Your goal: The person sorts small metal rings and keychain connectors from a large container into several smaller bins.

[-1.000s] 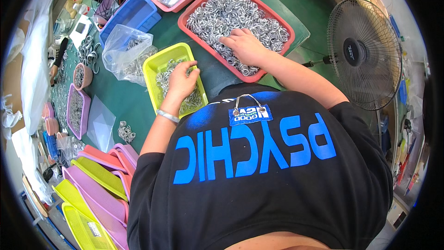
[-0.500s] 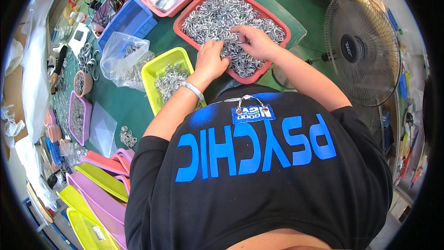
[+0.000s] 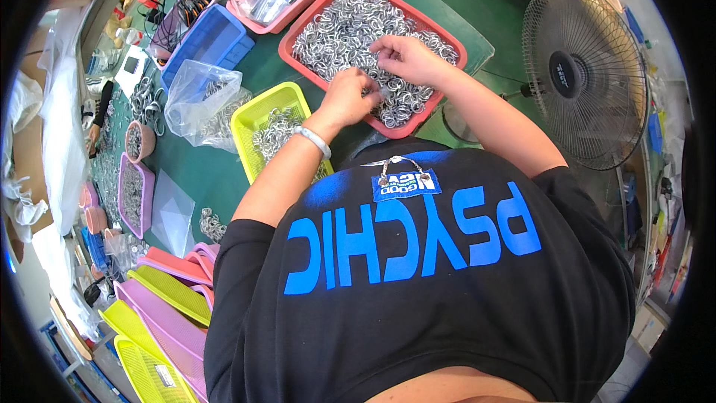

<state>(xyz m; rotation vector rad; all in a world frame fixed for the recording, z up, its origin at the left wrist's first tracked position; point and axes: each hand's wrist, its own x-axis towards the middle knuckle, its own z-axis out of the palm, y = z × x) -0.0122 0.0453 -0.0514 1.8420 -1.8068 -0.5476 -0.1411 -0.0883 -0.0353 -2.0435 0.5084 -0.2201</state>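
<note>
A red plastic basket at the top middle is heaped with silvery metal rings. Over its near left side is my left hand, fingers bent in together above the rings; whatever they hold is too small to name. My right hand hovers over the middle of the heap, thumb and fingers drawn together, and any piece between them cannot be made out. Left of my left forearm stands a yellow-green basket with linked silvery metal pieces inside.
A clear plastic bag of metal parts lies beside a blue bin. Behind it sits a pink basket with bagged items. A fan stands at right. Stacked baskets fill the lower left, below a purple basket of small parts.
My left hand has shifted right and further over the rings, with its fingers drawn in. The right hand stays over the heap, its fingers slightly closer together.
</note>
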